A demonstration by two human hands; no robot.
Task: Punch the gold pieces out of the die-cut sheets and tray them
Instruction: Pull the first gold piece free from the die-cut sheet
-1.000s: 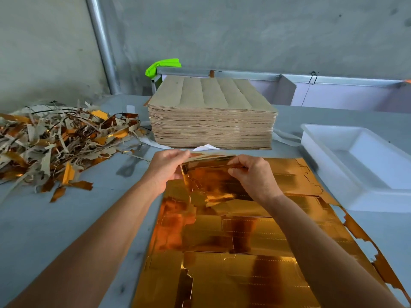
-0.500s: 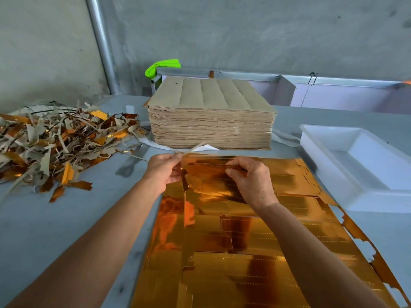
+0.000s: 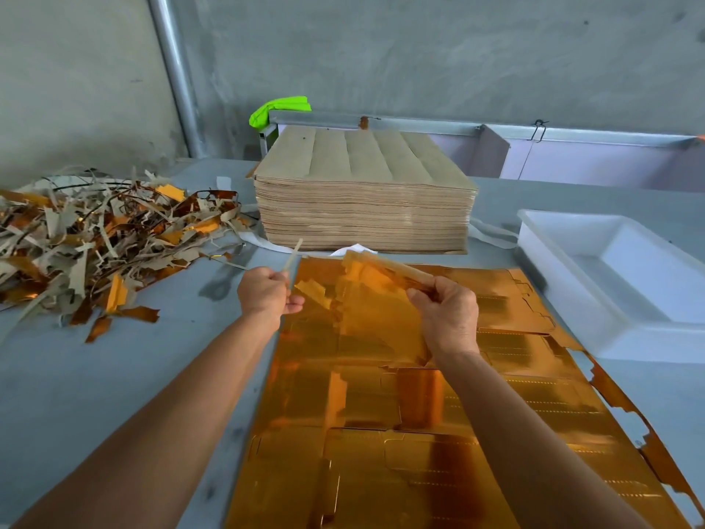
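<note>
From my head camera, my left hand [image 3: 267,294] pinches a thin strip [image 3: 292,255] while my right hand [image 3: 448,313] grips a gold piece [image 3: 375,276] lifted over the gold sheet [image 3: 381,433] on the table [image 3: 114,376], with the white tray [image 3: 564,276] to the right

Bare table [image 3: 114,376] left; tray [image 3: 564,299] blocks right.

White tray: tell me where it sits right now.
In the head view the white tray sits on the grey table at the right, beside the gold sheet and right of the brown stack.
</note>
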